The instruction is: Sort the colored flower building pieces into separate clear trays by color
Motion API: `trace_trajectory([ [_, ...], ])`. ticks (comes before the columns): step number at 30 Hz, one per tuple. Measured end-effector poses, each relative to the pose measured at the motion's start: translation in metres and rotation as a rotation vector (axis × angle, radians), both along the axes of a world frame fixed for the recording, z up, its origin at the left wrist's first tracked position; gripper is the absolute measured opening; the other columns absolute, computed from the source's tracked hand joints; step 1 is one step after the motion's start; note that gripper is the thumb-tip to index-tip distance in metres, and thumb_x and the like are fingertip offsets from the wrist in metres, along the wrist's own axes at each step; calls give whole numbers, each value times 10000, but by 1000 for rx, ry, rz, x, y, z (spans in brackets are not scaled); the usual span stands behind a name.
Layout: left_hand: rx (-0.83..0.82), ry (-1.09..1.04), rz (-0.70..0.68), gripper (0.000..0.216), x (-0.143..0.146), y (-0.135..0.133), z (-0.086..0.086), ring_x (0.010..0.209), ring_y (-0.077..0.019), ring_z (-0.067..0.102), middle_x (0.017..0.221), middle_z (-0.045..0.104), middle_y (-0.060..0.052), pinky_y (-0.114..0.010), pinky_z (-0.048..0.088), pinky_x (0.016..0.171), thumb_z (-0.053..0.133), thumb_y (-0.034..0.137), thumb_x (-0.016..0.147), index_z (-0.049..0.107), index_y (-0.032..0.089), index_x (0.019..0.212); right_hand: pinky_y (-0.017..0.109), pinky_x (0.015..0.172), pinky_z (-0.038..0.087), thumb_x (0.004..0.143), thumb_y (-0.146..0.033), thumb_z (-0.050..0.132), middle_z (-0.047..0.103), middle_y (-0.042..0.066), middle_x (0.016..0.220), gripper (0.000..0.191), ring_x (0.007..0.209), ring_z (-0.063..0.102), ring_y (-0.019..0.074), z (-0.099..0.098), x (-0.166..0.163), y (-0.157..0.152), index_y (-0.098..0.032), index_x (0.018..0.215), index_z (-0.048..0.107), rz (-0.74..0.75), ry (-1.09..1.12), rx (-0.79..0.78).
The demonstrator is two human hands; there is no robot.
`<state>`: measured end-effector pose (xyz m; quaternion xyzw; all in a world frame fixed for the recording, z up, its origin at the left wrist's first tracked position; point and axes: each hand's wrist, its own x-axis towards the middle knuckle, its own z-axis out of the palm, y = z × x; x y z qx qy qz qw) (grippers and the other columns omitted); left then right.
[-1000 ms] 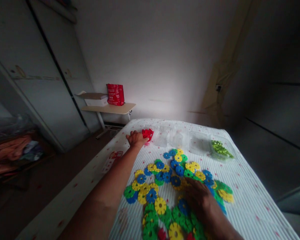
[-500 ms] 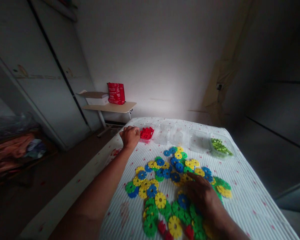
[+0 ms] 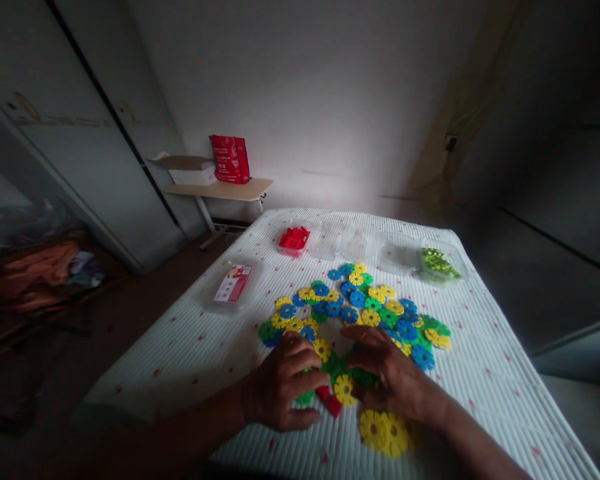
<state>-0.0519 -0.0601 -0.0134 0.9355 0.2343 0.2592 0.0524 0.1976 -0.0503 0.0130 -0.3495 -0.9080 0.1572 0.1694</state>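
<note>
Toward the near edge of the white, ribbed, red-flecked cloth, a careless sweep by the left hand, thumb and fingers parted, or the right hand, curled, any pinch untellable, could push small red pieces under the blue, yellow and green notched plastic discs. These overlap mid-cloth, flower-like.

This is looking like a room in a home: a tall cupboard is standing at ten o'clock, rumpled cloth is lying at nine, and a dotted, ridged cover is spreading towards six.
</note>
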Motion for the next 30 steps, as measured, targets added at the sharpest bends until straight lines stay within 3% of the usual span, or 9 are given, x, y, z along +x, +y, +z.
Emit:
trace_trajectory([
  [3,48,84,-13,349,12,-8,-5,831,-189,485,855,601,-33,-374,325,747,502,474,793,570,237,1040,450,987,336,676,-325,671,428,22,1356,305,1235,375,255,8,1,-5,-292,979,675,53,-33,-51],
  [7,112,176,35,160,25,-8,-8,742,-150,475,743,575,-2,-335,304,677,478,281,852,580,262,974,461,996,317,683,-326,662,433,11,1353,285,1249,354,258,13,9,-8,-298,966,678,67,-73,-54],
  [13,174,177,47,109,33,-2,-7,706,-132,484,696,553,3,-315,318,659,475,201,855,572,204,807,474,985,329,709,-361,650,427,22,1368,270,1240,368,275,5,19,-3,-289,967,685,38,-114,-16],
  [17,149,108,57,105,36,3,-10,698,-129,508,707,569,3,-312,345,685,478,193,851,580,200,826,458,986,336,740,-360,635,487,23,1311,197,1213,403,260,0,21,0,-274,906,695,42,-64,-21],
  [20,-30,-47,137,101,39,9,-7,771,-144,537,796,607,-15,-309,379,741,524,204,819,589,198,897,404,945,388,793,-306,578,547,63,1232,193,1145,472,232,-3,19,3,-241,947,674,15,24,-41],
  [23,-421,-308,273,106,46,20,-2,750,-131,548,796,612,-11,-247,414,685,565,180,761,582,178,866,310,814,462,841,-315,503,625,86,1072,204,967,573,195,-6,14,7,-202,925,651,-168,176,-114],
  [26,-794,-533,327,102,57,34,2,659,-106,538,722,593,9,-201,417,600,562,194,733,561,160,829,236,651,471,849,-366,473,656,37,855,236,746,596,152,-8,8,11,-191,913,617,-347,340,-251],
  [30,-890,-594,351,119,71,54,1,625,-100,517,687,581,13,-198,404,590,577,195,674,571,150,784,213,573,432,831,-363,478,626,3,736,212,653,558,136,-13,2,18,-189,838,599,-461,393,-267],
])
